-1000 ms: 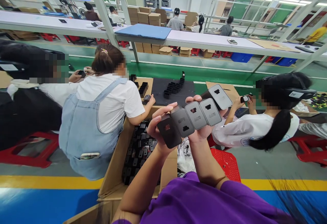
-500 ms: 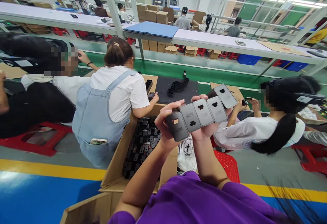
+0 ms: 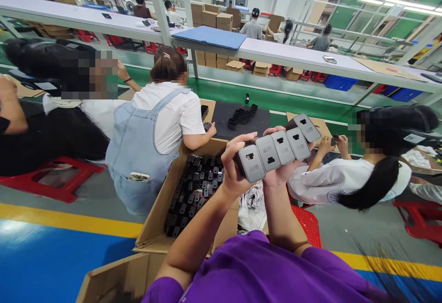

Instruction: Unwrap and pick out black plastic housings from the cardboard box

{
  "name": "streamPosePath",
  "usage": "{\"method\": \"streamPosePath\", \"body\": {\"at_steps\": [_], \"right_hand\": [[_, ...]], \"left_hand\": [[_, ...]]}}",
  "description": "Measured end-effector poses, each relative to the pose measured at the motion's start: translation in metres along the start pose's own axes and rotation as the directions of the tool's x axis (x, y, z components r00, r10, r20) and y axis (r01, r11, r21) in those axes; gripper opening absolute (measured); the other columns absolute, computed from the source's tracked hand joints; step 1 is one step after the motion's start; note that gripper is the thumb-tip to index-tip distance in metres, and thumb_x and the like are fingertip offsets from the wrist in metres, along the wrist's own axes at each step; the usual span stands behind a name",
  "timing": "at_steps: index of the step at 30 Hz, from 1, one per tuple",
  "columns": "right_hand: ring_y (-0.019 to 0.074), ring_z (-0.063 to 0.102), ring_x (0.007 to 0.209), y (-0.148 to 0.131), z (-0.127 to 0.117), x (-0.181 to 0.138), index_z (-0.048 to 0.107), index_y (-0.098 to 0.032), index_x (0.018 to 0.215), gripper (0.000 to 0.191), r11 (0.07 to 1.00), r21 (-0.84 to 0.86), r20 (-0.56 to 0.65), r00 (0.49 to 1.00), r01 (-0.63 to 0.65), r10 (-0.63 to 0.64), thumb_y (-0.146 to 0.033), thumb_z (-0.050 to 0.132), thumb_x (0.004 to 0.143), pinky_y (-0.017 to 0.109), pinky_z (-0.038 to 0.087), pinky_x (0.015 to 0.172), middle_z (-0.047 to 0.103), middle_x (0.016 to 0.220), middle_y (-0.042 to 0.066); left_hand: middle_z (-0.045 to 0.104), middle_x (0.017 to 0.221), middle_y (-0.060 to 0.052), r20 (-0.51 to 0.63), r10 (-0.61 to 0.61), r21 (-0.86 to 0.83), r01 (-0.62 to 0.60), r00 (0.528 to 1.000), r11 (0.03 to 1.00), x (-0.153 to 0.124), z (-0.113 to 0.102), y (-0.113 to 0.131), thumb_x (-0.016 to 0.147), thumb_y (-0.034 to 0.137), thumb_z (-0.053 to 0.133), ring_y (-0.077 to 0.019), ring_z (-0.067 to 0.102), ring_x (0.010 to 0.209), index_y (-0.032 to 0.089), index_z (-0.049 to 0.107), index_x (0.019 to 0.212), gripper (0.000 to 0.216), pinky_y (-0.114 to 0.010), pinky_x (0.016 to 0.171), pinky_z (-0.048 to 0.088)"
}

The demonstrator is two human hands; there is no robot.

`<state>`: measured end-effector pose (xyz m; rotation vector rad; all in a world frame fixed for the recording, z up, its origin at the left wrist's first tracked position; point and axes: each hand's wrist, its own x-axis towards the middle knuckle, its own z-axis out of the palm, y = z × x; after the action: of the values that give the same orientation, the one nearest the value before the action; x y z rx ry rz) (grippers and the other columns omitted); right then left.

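I hold up a row of several dark grey charger blocks (image 3: pixel 278 148) between both hands, their flat faces with small slots turned toward me. My left hand (image 3: pixel 235 167) grips the lower left end of the row, fingers curled over the top. My right hand (image 3: pixel 281 171) supports the row from beneath and behind, fingertips over its upper edge. Below my arms stands an open cardboard box (image 3: pixel 162 211) filled with many more black charger blocks (image 3: pixel 195 188).
A person in denim overalls (image 3: pixel 152 128) sits left of the box, reaching to a black mat (image 3: pixel 257 121) with more blocks. Another seated person in white (image 3: pixel 348 174) is right. Red stools (image 3: pixel 51 178), a green conveyor (image 3: pixel 276 96) and workbenches lie beyond.
The row of blocks has tightened and tilted slightly in my hands, the faces turning more squarely toward me. The view has shifted a little to the left.
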<state>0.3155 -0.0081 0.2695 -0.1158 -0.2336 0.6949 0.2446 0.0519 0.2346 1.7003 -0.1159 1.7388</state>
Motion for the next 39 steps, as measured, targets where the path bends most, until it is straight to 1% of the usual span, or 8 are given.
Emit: {"method": "streamPosePath", "body": {"at_steps": [3,8,15,19,23,28,33,39], "right_hand": [[0.0188,0.064,0.092,0.001,0.0,0.0,0.064,-0.028,0.097,0.037,1.0,0.017,-0.002,1.0,0.001,-0.001,-0.063,0.062,0.084,0.043,0.049,0.098,0.069,0.095,-0.001],[0.0179,0.064,0.094,0.002,0.0,-0.001,0.064,-0.029,0.098,0.035,1.0,-0.001,0.01,1.0,0.0,0.0,-0.061,0.065,0.083,0.041,0.049,0.099,0.068,0.094,-0.003],[0.0165,0.064,0.093,0.005,-0.003,-0.001,0.065,-0.028,0.098,0.035,0.999,-0.037,0.021,1.0,0.006,-0.005,-0.058,0.068,0.081,0.038,0.051,0.097,0.068,0.097,-0.002],[0.0183,0.063,0.099,0.009,0.0,-0.002,0.066,-0.028,0.096,0.038,0.996,-0.094,-0.009,1.0,0.006,-0.007,-0.063,0.063,0.083,0.041,0.049,0.102,0.068,0.096,-0.002],[0.02,0.063,0.102,0.012,0.004,-0.006,0.067,-0.029,0.093,0.039,0.989,-0.15,-0.034,0.999,0.015,-0.02,-0.066,0.062,0.082,0.042,0.048,0.103,0.07,0.095,-0.002],[0.0206,0.064,0.104,0.016,0.003,-0.008,0.068,-0.029,0.092,0.041,0.977,-0.21,-0.042,0.999,0.02,-0.03,-0.068,0.061,0.082,0.043,0.048,0.103,0.072,0.094,-0.001],[0.0194,0.067,0.099,0.021,0.001,-0.007,0.069,-0.03,0.093,0.04,0.958,-0.284,-0.046,0.997,0.039,-0.055,-0.068,0.058,0.083,0.042,0.052,0.099,0.071,0.097,-0.002],[0.0177,0.066,0.091,0.024,0.005,-0.007,0.068,-0.028,0.093,0.042,0.968,-0.247,-0.019,0.998,0.049,-0.055,-0.067,0.058,0.083,0.04,0.053,0.095,0.07,0.092,-0.002]], "left_hand": [[0.056,0.13,-0.01,0.01,0.017,-0.004,-0.017,1.0,1.0,-0.001,-0.001,-0.002,0.071,0.046,0.087,-0.0262,0.066,0.115,0.032,0.035,0.138,0.085,-0.048,0.094,0.06],[0.054,0.132,-0.01,0.033,0.014,0.006,-0.014,0.999,1.0,-0.003,-0.002,-0.003,0.072,0.046,0.086,-0.0265,0.064,0.118,0.034,0.032,0.14,0.087,-0.049,0.095,0.059],[0.056,0.131,-0.011,0.019,-0.008,0.056,0.007,1.0,0.998,-0.003,-0.004,-0.002,0.073,0.048,0.085,-0.0265,0.064,0.115,0.032,0.032,0.139,0.087,-0.048,0.094,0.059],[0.057,0.129,-0.01,-0.011,-0.014,0.074,0.014,1.0,0.997,-0.004,-0.006,-0.001,0.072,0.05,0.086,-0.0252,0.065,0.113,0.032,0.032,0.139,0.088,-0.047,0.095,0.059],[0.06,0.124,-0.011,-0.019,-0.054,0.11,0.056,0.998,0.992,-0.003,-0.01,0.002,0.067,0.052,0.088,-0.0259,0.067,0.11,0.032,0.034,0.137,0.091,-0.048,0.095,0.058],[0.06,0.123,-0.01,-0.044,-0.04,0.148,0.046,0.998,0.988,-0.001,-0.015,0.004,0.064,0.048,0.091,-0.0248,0.069,0.107,0.03,0.037,0.134,0.09,-0.044,0.092,0.059],[0.059,0.126,-0.009,-0.055,-0.025,0.088,0.03,0.998,0.996,-0.004,-0.016,0.002,0.065,0.04,0.092,-0.0231,0.068,0.111,0.031,0.035,0.136,0.091,-0.042,0.097,0.057],[0.059,0.127,-0.009,-0.08,-0.03,0.069,0.036,0.996,0.997,-0.008,-0.017,0.001,0.065,0.038,0.092,-0.0233,0.066,0.112,0.033,0.032,0.136,0.093,-0.045,0.097,0.058]]}}
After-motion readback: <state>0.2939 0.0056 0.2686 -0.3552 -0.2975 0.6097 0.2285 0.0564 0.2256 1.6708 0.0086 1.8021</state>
